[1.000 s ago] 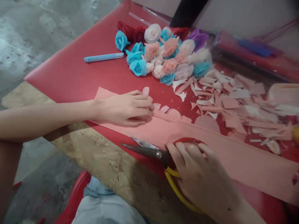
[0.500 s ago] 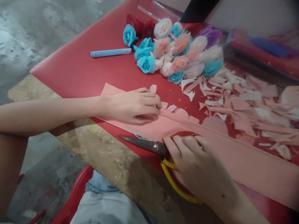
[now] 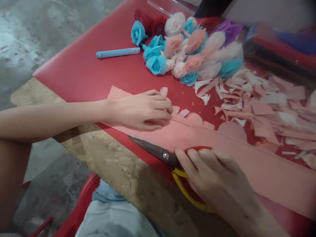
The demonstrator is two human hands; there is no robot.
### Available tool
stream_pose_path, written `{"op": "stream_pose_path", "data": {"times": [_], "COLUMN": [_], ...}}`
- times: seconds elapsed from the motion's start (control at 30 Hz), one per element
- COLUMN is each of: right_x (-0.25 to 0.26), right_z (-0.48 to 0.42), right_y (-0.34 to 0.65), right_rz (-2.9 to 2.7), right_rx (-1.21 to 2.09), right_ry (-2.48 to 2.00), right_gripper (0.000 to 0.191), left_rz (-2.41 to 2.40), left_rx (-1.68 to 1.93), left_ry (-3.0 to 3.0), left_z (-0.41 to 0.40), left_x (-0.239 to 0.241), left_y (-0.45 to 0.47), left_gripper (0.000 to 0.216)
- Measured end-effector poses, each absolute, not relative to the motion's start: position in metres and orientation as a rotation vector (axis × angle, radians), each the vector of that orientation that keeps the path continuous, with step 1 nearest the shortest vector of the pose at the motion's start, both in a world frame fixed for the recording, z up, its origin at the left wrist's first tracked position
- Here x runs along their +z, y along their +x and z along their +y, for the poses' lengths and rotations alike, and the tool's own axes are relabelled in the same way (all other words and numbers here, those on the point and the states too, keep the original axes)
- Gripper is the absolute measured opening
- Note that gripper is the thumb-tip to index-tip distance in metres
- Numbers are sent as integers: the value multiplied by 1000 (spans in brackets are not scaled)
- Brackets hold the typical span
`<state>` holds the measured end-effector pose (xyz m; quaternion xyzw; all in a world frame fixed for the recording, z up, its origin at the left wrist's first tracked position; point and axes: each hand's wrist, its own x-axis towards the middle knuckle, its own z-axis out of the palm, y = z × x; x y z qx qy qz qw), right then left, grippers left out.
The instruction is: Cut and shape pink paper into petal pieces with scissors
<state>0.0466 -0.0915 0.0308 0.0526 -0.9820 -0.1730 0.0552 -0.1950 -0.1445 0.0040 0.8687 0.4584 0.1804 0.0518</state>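
Note:
A long strip of salmon-pink crepe paper lies slantwise over the red sheet. My left hand rests flat across its left part, palm down, fingers slightly bent and pressing on the paper. Small cut tabs and rounded pieces stick out along the strip's far edge. My right hand grips a pair of scissors with dark blades and yellow and red handles. Their blades point left along the strip's near edge, the tip by the paper under my left wrist. Whether the tip is under the paper I cannot tell.
Blue, white, pink and dark red paper roses are heaped at the back. A light-blue pen lies left of them. Pink and white scraps cover the right side. The wooden board's edge runs along the near side.
The scissors' blades have come together and lie against the strip's near edge; before, they were slightly apart. My left hand stays in place on the paper.

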Motion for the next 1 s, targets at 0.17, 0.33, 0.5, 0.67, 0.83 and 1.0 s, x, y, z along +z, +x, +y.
{"op": "stream_pose_path", "data": {"times": [0.17, 0.33, 0.5, 0.67, 0.83, 1.0], "right_x": [35, 37, 33, 37, 36, 30], "right_z": [-97, -104, -106, -105, -99, -96], "right_y": [46, 41, 32, 18, 12, 16], "right_rz": [-3074, -3105, -3083, -3070, -3030, -2976], "right_rx": [-575, -555, -489, -403, -350, -358], "right_ry": [54, -19, -47, 12, 61, 177], "right_gripper": [30, 33, 32, 28, 20, 24], "left_rz": [1425, 1400, 1394, 1370, 1364, 1403], "left_rx": [514, 534, 565, 580, 565, 495], "left_ry": [2590, 2610, 2613, 2608, 2593, 2555], "left_z": [-145, -144, -145, -145, -144, -144], "left_x": [4, 4, 4, 4, 5, 6], "left_y": [-195, -195, -195, -195, -195, -195], "left_gripper": [26, 27, 27, 26, 26, 27]}}
